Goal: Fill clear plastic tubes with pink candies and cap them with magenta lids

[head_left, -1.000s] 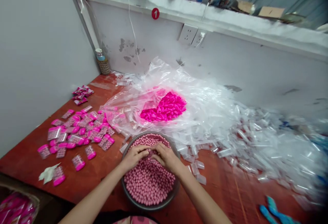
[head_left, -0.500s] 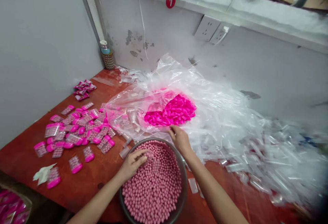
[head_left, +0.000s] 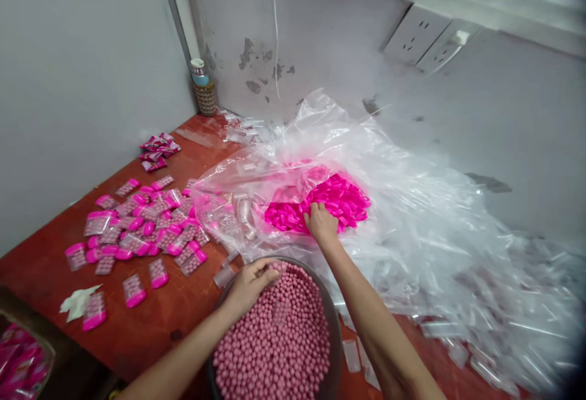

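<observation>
My left hand (head_left: pixel 251 284) is closed in a pinch over the upper left of a dark round bowl (head_left: pixel 336 351) full of pink beads (head_left: pixel 274 345). Between its fingertips is a small clear plastic case (head_left: pixel 277 267), mostly hidden, with pink beads seeming to show through. Beyond the bowl, my right hand (head_left: pixel 322 224) reaches into a heap of bright pink plastic caps (head_left: pixel 341 201) lying in a clear plastic bag (head_left: pixel 315 116). Its fingers are curled down into the caps, and the fingertips are hidden.
Several bead-filled cases with pink caps (head_left: pixel 158 272) lie on the red table (head_left: pixel 151 339) at left, near a white tissue (head_left: pixel 77 303). Shiny pink packets (head_left: pixel 158 151) and a bottle (head_left: pixel 199 73) in a woven holder stand farther back. Clear empty cases (head_left: pixel 494 372) spread at right.
My right hand has moved forward from the bag's near edge into the pink caps. My left hand stays over the bowl with the clear case. The camera view has shifted slightly.
</observation>
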{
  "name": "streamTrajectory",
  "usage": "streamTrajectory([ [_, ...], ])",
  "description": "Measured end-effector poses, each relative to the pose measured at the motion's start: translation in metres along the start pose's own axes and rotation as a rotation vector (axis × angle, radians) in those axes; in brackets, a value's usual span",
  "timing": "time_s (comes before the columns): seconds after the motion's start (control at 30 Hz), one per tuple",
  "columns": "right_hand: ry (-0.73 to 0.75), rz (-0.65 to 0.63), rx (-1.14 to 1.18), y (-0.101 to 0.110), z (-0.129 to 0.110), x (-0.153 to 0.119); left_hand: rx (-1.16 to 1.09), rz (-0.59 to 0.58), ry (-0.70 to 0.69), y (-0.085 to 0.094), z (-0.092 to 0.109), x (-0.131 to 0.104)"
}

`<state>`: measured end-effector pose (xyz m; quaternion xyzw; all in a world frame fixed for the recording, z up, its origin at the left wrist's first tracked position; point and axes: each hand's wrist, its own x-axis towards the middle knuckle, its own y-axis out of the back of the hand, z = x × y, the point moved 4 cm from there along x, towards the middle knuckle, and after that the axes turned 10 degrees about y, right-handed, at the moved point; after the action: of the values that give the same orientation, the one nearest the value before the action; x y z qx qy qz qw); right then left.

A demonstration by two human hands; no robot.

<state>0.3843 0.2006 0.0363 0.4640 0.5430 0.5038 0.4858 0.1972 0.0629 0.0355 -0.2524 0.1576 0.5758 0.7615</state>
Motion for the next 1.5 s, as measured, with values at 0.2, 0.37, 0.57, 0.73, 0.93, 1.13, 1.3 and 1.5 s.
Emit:
streamTrajectory([
  [0.2,-0.011,0.014,0.06,-0.001,-0.005,0.004,0.082,0.056,-0.094,-0.003,0.003,-0.006],
  [0.37,-0.147,0.058,0.23,0.006,-0.007,0.017,0.131,0.118,-0.138,0.006,0.004,-0.012],
  [0.57,0.018,0.229,0.446,0.027,-0.005,-0.021,0.173,0.186,-0.182,0.014,0.02,-0.019],
  [0.73,0.307,0.128,1.002,0.045,-0.029,-0.109,0.281,0.128,-0.268,0.002,0.027,-0.028],
  [0.93,0.498,0.128,0.924,0.067,-0.058,-0.163,0.395,0.034,-0.386,-0.022,0.033,-0.048],
  [1.13,0.55,0.148,0.807,0.073,-0.056,-0.188,0.531,0.034,-0.458,-0.03,0.023,-0.063],
  [1.3,0.589,0.179,0.736,0.075,-0.056,-0.203,0.737,-0.014,-0.558,-0.036,0.028,-0.075],
  [1.5,0.657,0.056,0.725,0.076,-0.055,-0.199,0.855,-0.156,-0.514,-0.033,0.035,-0.074],
])
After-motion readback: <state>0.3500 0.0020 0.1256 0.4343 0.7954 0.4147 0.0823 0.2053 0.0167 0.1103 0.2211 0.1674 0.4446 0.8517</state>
